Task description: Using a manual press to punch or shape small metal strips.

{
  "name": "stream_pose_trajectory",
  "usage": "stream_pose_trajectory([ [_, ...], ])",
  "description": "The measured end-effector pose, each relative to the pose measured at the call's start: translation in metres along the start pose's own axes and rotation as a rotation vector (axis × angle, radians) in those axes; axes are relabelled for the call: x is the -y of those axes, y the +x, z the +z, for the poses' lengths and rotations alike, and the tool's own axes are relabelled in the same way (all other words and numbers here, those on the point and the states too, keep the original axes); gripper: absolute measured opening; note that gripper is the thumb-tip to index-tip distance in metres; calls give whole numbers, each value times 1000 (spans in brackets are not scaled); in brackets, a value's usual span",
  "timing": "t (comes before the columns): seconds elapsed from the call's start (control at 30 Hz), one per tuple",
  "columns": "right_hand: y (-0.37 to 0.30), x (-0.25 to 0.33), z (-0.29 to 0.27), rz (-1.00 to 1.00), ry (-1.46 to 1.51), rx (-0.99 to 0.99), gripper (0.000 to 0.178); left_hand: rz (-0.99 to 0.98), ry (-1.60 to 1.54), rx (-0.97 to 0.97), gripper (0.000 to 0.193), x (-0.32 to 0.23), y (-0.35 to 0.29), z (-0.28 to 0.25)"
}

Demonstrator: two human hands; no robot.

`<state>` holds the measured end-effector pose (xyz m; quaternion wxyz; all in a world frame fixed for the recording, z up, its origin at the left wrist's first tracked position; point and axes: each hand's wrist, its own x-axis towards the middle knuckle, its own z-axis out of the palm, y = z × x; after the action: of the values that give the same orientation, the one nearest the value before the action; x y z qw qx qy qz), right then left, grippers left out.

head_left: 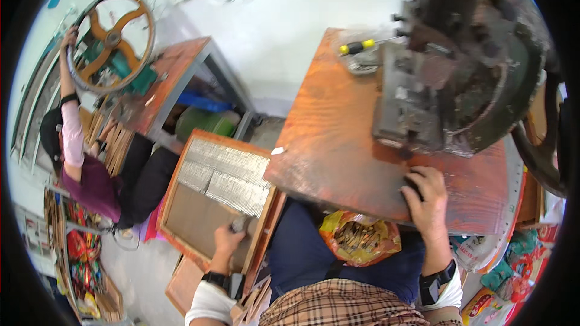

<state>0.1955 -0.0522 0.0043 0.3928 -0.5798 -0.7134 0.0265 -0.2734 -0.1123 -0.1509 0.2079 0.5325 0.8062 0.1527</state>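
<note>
Over a shallow wooden tray (208,136) at my left side, my left hand (228,242) is closed on a small grey metallic piece (240,223); its exact kind is too blurred to tell. Rows of small silvery metal pieces (238,192) fill the tray's far part, and bare brown bottom shows nearer me. My right hand (429,199) rests on the near edge of the reddish-brown wooden worktable (326,121), thumb and fingers apart, with nothing visible in it. Just beyond it stands a heavy dark iron hand press (450,93).
A yellow-and-black screwdriver (357,46) lies by the press. An orange-yellow bag (361,238) of small metal bits sits open at my lap. To the left, another person (96,187) grips a large handwheel (113,39) at a second bench (172,78). Plastic bags (513,271) crowd the lower right.
</note>
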Motion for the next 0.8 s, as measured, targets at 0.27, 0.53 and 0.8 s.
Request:
stream_pose_trajectory([
  [0.27,-1,-1,4,-71,37,-21,27,174,-506,134,34,-173,-3,-109],
  [0.53,-5,-9,-2,-38,82,-35,28,781,-193,182,36,-444,24,-83],
  [0.8,-6,-7,-5,-59,110,-55,28,874,-354,-77,39,-489,51,-34],
])
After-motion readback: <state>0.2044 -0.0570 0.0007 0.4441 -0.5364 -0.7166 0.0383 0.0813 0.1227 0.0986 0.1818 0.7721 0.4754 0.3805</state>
